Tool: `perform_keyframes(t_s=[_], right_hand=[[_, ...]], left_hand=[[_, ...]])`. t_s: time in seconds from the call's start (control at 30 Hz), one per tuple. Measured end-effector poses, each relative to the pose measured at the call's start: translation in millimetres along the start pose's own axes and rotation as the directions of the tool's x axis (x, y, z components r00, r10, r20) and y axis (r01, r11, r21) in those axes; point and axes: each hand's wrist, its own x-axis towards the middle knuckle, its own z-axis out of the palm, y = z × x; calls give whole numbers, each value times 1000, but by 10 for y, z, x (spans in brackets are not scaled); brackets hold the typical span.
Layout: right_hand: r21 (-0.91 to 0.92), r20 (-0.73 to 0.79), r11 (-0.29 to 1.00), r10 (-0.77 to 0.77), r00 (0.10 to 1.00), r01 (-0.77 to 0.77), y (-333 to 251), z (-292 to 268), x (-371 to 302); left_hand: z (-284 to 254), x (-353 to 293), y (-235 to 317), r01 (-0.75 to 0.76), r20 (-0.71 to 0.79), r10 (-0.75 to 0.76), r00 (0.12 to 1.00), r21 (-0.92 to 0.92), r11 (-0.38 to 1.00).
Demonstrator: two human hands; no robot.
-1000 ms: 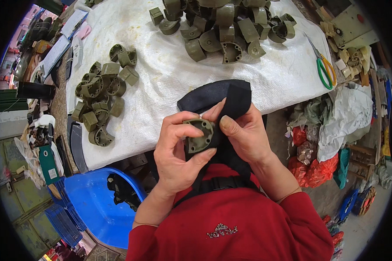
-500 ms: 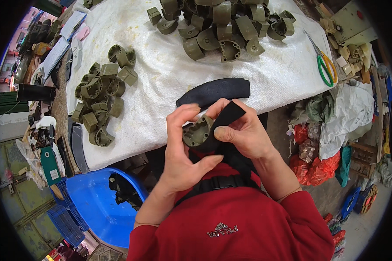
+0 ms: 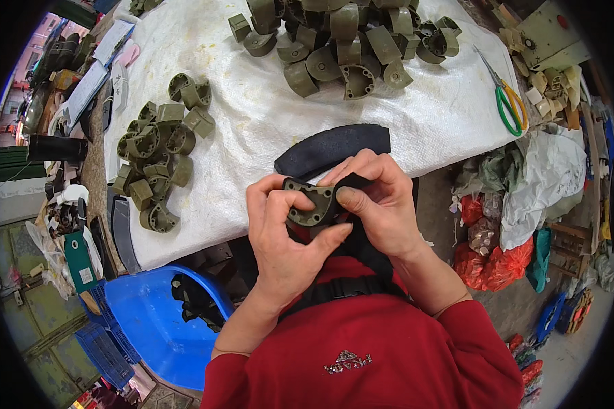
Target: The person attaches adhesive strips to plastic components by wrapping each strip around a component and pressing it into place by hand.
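Observation:
My left hand (image 3: 286,238) grips an olive-green plastic housing (image 3: 312,203), a hollow curved piece with small screw holes round its rim. One finger reaches into its hollow side. My right hand (image 3: 382,204) pinches a black strip (image 3: 352,183) between thumb and fingers, and the strip lies against the housing's curved outer wall. Part of the strip is hidden behind the fingers. Just beyond my hands, a curved black strip (image 3: 331,146) lies flat on the white woven cloth (image 3: 245,136).
Several similar green housings (image 3: 158,146) are heaped at the left, and a larger pile (image 3: 348,51) sits at the far side. Scissors with green and orange handles (image 3: 508,105) lie at the right edge. A blue tub (image 3: 153,327) stands lower left, red bags (image 3: 501,266) at right.
The housing has turned and tilted in my left hand, with a finger now inside it. My right hand has brought the strip's free end down and round toward the housing's wall.

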Motion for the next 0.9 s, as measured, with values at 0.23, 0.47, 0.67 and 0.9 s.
perform_keyframes(t_s=[0.23, 0.47, 0.67, 0.9], right_hand=[[25, 45, 997, -79, 996, 78, 14, 29, -10], [3, 180, 998, 68, 981, -70, -134, -13, -39], [35, 145, 981, 183, 972, -190, -113, 24, -51], [248, 182, 881, 367, 912, -404, -109, -24, 44]], left_hand=[[98, -38, -130, -23, -28, 10, 1000, -523, 852], [45, 56, -91, -96, 30, 114, 993, -360, 928], [-23, 55, -141, -309, 88, 316, 945, -86, 947], [35, 7, -203, -407, 65, 418, 906, -134, 904]])
